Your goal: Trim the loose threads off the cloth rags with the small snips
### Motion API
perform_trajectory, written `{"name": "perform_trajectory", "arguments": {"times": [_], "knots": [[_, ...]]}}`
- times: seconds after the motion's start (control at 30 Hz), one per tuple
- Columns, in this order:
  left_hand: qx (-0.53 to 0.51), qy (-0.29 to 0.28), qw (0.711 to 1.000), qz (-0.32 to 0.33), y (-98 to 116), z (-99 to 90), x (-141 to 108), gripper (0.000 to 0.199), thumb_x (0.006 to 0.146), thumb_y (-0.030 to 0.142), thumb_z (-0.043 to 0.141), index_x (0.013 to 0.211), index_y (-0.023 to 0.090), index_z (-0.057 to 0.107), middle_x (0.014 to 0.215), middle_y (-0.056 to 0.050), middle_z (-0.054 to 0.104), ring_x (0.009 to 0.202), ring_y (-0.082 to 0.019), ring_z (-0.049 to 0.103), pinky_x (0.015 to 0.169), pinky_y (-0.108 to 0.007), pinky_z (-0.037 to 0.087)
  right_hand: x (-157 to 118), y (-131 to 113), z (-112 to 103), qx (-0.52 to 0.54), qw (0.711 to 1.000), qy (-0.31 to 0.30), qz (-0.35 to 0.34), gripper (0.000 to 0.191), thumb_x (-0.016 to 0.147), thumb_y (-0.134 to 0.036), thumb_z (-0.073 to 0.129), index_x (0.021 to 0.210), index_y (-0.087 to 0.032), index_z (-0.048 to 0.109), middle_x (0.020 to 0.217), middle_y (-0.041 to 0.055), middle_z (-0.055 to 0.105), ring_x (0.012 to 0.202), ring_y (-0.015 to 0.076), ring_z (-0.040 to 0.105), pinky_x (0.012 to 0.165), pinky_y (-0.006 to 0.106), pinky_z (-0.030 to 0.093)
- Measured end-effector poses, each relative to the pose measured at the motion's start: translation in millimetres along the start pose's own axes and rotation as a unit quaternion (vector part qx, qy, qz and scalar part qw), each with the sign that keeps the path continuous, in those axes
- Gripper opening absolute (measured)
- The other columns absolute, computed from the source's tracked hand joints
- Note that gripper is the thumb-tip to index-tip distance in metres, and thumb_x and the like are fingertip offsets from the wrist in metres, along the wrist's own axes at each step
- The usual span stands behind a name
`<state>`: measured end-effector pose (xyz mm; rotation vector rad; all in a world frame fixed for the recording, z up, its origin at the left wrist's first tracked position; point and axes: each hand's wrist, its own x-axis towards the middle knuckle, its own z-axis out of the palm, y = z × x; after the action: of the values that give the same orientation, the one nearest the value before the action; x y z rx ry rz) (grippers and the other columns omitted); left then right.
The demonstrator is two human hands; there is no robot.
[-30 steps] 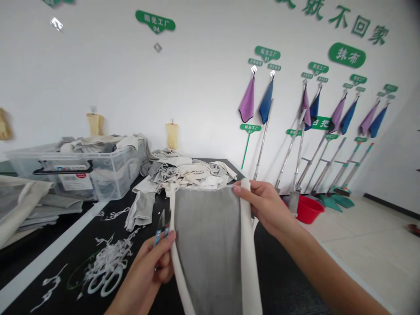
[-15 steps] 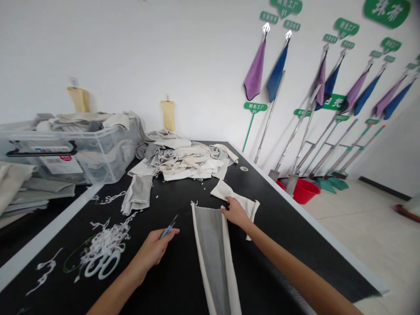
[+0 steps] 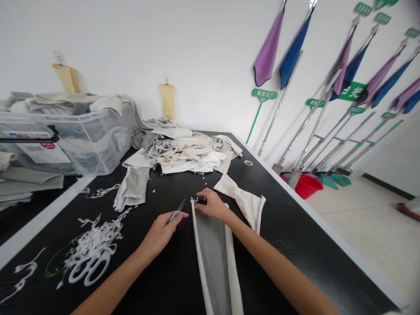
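Observation:
My left hand (image 3: 164,229) is closed round small blue-handled thread snips (image 3: 177,211), their metal blades pointing up and right toward the fabric's corner. A long grey fabric piece with cream folded edges (image 3: 213,249) lies lengthwise in front of me. Loose white threads (image 3: 194,200) stick out at its far left corner. Over that corner is my right hand (image 3: 211,203), its thumb and forefinger apart near the threads; whether they touch them I cannot tell. A cream cloth piece (image 3: 243,199) lies crumpled just right of this hand.
White scissors (image 3: 93,267) lie beside a heap of thread scraps (image 3: 95,240) at left. Farther back are a folded grey piece (image 3: 133,188), a fabric pile (image 3: 190,153) and a full clear bin (image 3: 98,148). A tape roll (image 3: 248,162) sits near the right table edge.
My right hand has moved left from the fabric's far right corner to its far left corner, letting go of the right edge. My left hand with the snips has come closer to the fabric.

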<state>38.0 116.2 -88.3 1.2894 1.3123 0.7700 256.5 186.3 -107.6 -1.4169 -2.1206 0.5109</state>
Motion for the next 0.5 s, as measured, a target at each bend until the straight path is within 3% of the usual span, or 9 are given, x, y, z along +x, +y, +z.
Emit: {"name": "perform_trajectory", "arguments": {"times": [0.17, 0.33, 0.5], "knots": [[0.023, -0.029, 0.999, 0.0, 6.6, 2.7, 23.8, 0.071, 0.082, 0.071, 0.043, 0.115, 0.012, 0.064, 0.058, 0.009, 0.032, 0.045, -0.008, 0.026, 0.044, -0.022, 0.02, 13.5, 14.0, 17.9, 0.03, 1.0, -0.006, -0.004, 0.02, 0.081, -0.021, 0.073, 0.101, -0.018, 0.076, 0.096, 0.007, 0.07, 0.084, 0.0176, 0.062, 0.08, 0.029, 0.048], [0.121, -0.025, 0.992, 0.033, 17.8, 4.6, 56.3, 0.049, 0.093, 0.056, 0.043, 0.105, 0.016, 0.067, 0.061, 0.005, 0.045, 0.048, -0.01, 0.041, 0.049, -0.024, 0.032, 12.5, 12.4, 24.3, 0.057, 0.998, 0.019, 0.026, 0.011, 0.081, -0.014, 0.067, 0.082, -0.019, 0.076, 0.084, 0.0053, 0.07, 0.078, 0.0172, 0.061, 0.075, 0.028, 0.044], [0.254, -0.029, 0.964, 0.067, 34.4, 3.1, 88.8, 0.04, 0.097, 0.052, 0.05, 0.102, 0.016, 0.067, 0.085, -0.002, 0.066, 0.079, -0.018, 0.063, 0.078, -0.037, 0.052, 14.0, 19.6, 29.3, 0.126, 0.987, 0.064, 0.07, 0.014, 0.086, -0.015, 0.059, 0.083, -0.017, 0.073, 0.079, 0.0042, 0.07, 0.071, 0.0157, 0.06, 0.069, 0.026, 0.043]]}}
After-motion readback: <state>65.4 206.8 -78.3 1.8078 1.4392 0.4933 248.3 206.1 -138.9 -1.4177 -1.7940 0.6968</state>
